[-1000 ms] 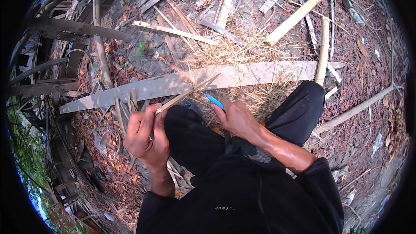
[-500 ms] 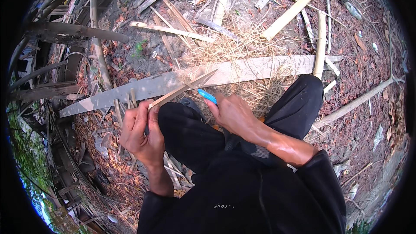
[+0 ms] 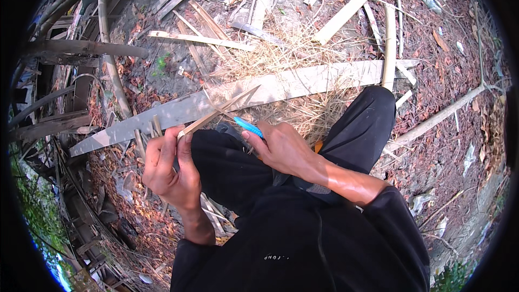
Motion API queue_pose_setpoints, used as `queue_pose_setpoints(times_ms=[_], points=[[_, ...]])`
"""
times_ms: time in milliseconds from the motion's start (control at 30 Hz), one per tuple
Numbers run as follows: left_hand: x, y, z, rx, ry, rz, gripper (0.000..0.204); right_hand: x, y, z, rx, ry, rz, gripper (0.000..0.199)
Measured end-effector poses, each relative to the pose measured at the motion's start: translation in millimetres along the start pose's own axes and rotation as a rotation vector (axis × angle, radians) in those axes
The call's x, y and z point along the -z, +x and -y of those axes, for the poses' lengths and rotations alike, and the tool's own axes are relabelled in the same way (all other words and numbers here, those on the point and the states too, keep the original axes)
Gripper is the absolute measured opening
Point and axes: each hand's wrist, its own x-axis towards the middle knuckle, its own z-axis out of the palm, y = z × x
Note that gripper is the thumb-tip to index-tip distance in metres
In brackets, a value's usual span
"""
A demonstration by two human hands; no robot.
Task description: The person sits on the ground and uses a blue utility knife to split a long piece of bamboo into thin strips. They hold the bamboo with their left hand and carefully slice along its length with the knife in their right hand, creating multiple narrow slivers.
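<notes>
My left hand (image 3: 172, 170) pinches the near end of a thin, pointed wooden strip (image 3: 226, 105) between thumb and fingers. The strip slants up and to the right, over a long grey plank (image 3: 146, 123). In my right hand (image 3: 285, 148) is a knife with a bright blue handle (image 3: 248, 126), the fingers wrapped round it. Its narrow blade crosses the strip partway along, seemingly touching it. Both hands are above my black-clad legs, the left one beside my left knee. Part of the blue handle is hidden in my right fist.
Pale shavings (image 3: 303, 109) lie over and around the plank. Beyond it are split wood pieces and a thick peeled pole (image 3: 348, 10). An upright pole (image 3: 389, 48) stands by my right knee. Stacked weathered timber (image 3: 59, 119) is at left; a long branch (image 3: 438, 121) lies at right.
The knife has shifted along the strip toward my left hand, and its blade now crosses nearer to that hand. The whole view has slid slightly. Both hands keep their hold.
</notes>
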Motion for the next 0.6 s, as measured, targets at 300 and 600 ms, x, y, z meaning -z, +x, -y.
queue_pose_setpoints(times_ms=[300,600], points=[[1.2,1.9,5.8,0.064,-0.002,-0.011,0.015,10.9,5.2,23.1,0.088,0.213,0.032,0.045],[2.4,-2.6,-2.5,0.002,-0.036,0.031,0.015,-47.6,36.6,-128.5,0.062,-0.317,-0.077,0.052]])
